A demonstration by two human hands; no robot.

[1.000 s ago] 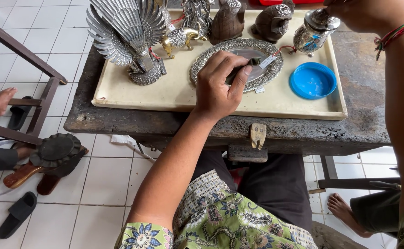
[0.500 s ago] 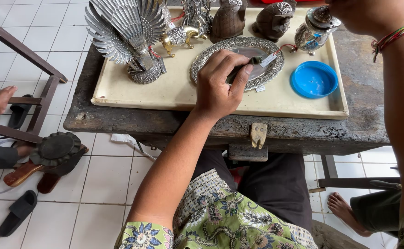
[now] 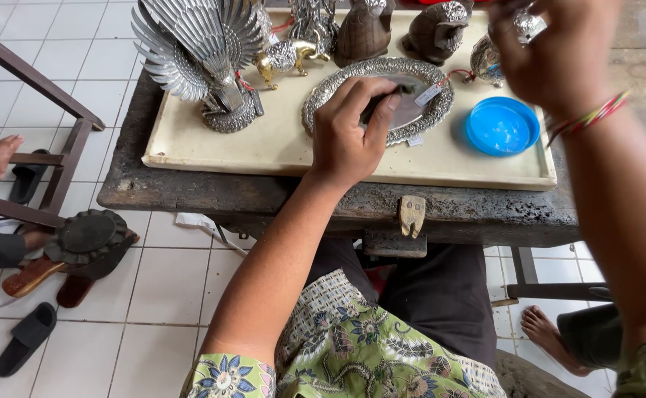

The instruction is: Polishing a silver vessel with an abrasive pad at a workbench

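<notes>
My left hand (image 3: 345,140) rests on an oval silver plate (image 3: 335,86) with an embossed rim, its fingers pinching a small dark piece (image 3: 379,105) against the plate's middle. A white tag (image 3: 427,94) lies on the plate by my fingertips. My right hand (image 3: 551,63) is raised at the top right, curled around the top of an ornate silver jar (image 3: 485,59); a silver knob (image 3: 529,26) shows between its fingers. Both the plate and the jar are on a cream tray (image 3: 279,144).
The tray also carries a silver fan-tailed bird (image 3: 198,51), a small gold animal (image 3: 286,55), two brown figurines (image 3: 363,33) and a blue lid (image 3: 501,125). It lies on a rough dark wooden table (image 3: 264,195). Other people's feet (image 3: 2,155), sandals (image 3: 25,335) and a dark round embossed piece (image 3: 87,236) are on the tiled floor.
My right hand has come down over the silver jar, covering most of it. My left hand stays on the oval plate in much the same grip.
</notes>
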